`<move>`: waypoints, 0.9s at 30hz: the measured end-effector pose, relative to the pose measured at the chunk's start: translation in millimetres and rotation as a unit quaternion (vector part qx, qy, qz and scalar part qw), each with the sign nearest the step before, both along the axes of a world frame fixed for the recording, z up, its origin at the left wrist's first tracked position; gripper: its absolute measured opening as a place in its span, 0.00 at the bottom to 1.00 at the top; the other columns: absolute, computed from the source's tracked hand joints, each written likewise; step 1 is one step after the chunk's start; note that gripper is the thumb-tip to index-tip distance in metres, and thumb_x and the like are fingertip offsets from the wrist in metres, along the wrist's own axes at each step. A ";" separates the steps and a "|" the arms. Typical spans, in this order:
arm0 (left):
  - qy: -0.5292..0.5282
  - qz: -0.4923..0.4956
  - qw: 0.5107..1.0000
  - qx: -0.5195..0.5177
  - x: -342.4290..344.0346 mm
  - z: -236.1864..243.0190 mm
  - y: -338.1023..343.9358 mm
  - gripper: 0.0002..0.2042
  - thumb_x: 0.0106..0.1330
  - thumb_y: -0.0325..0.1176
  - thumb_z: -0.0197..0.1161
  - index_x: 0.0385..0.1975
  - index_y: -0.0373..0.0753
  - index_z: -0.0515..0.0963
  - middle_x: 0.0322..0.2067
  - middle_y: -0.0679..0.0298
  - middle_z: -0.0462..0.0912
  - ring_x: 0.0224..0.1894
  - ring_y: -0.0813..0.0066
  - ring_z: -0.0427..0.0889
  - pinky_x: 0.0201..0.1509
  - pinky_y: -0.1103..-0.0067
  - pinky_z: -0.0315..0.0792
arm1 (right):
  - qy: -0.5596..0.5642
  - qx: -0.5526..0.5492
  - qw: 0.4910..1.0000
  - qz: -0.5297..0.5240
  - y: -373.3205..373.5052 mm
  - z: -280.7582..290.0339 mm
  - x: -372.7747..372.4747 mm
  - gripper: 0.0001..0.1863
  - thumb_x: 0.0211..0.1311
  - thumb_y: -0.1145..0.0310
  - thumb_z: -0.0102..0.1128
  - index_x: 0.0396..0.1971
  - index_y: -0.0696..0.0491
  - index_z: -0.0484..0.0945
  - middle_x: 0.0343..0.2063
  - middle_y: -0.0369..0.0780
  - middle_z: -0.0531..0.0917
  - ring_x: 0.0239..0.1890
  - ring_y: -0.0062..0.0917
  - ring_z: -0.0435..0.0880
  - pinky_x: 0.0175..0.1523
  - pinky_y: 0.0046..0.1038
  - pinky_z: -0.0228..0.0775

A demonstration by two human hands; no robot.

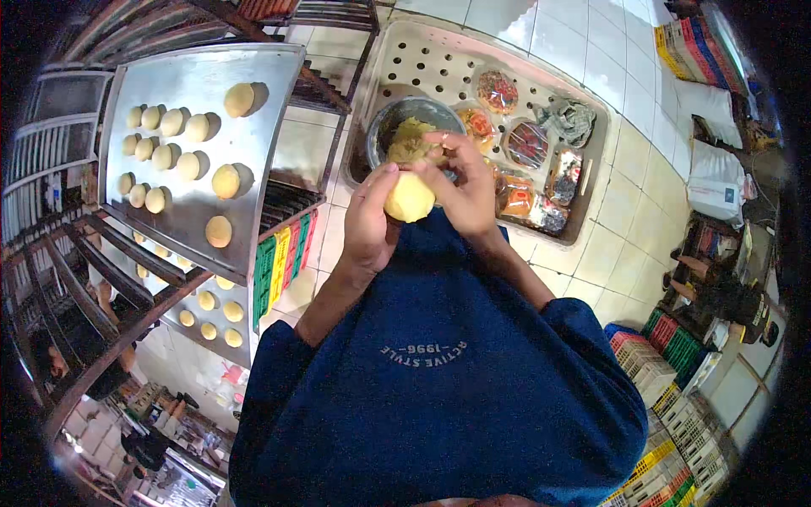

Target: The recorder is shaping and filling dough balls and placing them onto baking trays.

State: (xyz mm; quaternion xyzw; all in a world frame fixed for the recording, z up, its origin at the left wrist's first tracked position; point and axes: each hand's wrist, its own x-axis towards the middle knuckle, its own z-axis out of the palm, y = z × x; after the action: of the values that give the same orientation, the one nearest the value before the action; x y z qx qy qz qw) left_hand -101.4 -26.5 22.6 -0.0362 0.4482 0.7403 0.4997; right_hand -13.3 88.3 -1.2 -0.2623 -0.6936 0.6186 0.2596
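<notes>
My left hand is closed round a flattened piece of pale yellow dough, its thumb along the dough's upper edge. Just to the right, my right hand has its fingers curled and its thumb bent toward the dough. Those fingertips meet the right side of a lumpy yellow-green paste. Behind both hands stands a round metal bowl, which the paste overlaps in view. Whether the paste is wholly inside the bowl or partly lifted, I cannot tell.
The bowl stands in a pale perforated plastic crate with several wrapped breads and crumpled clear plastic. At left, a metal tray on a rack holds round dough pieces. Stacked crates and people are at right.
</notes>
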 end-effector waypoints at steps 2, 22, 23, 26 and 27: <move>0.007 0.003 1.000 0.002 -0.9 0.2 -0.6 0.14 0.73 0.35 0.45 0.44 0.32 0.74 0.40 0.59 0.80 0.43 0.72 0.80 0.50 0.77 0.73 | 0.001 -0.229 0.973 -0.017 -3.6 0.1 0.4 0.17 0.59 0.70 0.64 0.47 0.56 0.74 0.38 0.36 0.78 0.39 0.15 0.77 0.42 0.20 0.70; -0.053 0.042 0.997 0.021 -7.9 -22.7 1.8 0.17 0.75 0.41 0.42 0.50 0.35 0.72 0.49 0.59 0.77 0.51 0.72 0.77 0.55 0.74 0.70 | 0.079 -0.186 0.979 -0.034 -5.1 5.7 -2.6 0.13 0.69 0.69 0.51 0.49 0.58 0.72 0.41 0.39 0.80 0.42 0.18 0.79 0.46 0.21 0.71; -0.041 0.012 0.999 0.000 -8.7 -23.2 0.5 0.16 0.74 0.40 0.44 0.48 0.36 0.72 0.47 0.61 0.78 0.47 0.74 0.78 0.52 0.75 0.72 | 0.079 -0.186 0.979 -0.034 -4.4 -0.2 -0.7 0.13 0.69 0.69 0.51 0.49 0.58 0.72 0.41 0.39 0.80 0.42 0.18 0.79 0.46 0.21 0.71; 0.018 0.024 0.998 -0.060 -2.1 -17.3 2.8 0.14 0.74 0.40 0.46 0.46 0.37 0.74 0.43 0.62 0.79 0.44 0.75 0.79 0.49 0.77 0.72 | 0.003 -0.007 0.999 0.053 -0.5 1.6 2.1 0.21 0.52 0.65 0.69 0.44 0.57 0.76 0.42 0.42 0.80 0.43 0.24 0.79 0.48 0.26 0.71; 0.047 0.030 0.994 -0.089 -0.7 -15.9 3.0 0.14 0.73 0.39 0.47 0.44 0.37 0.74 0.41 0.63 0.79 0.43 0.75 0.79 0.48 0.78 0.73 | 0.002 -0.008 0.999 0.053 1.4 8.3 2.0 0.21 0.52 0.65 0.69 0.44 0.57 0.76 0.42 0.42 0.80 0.43 0.24 0.79 0.48 0.26 0.71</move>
State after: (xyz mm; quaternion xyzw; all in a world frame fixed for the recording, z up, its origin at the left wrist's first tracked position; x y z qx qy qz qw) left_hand -102.1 -23.5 6.7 -0.0593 0.5341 0.7130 0.4505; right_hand -11.2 89.7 7.1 -0.2259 -0.7009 0.6379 0.2254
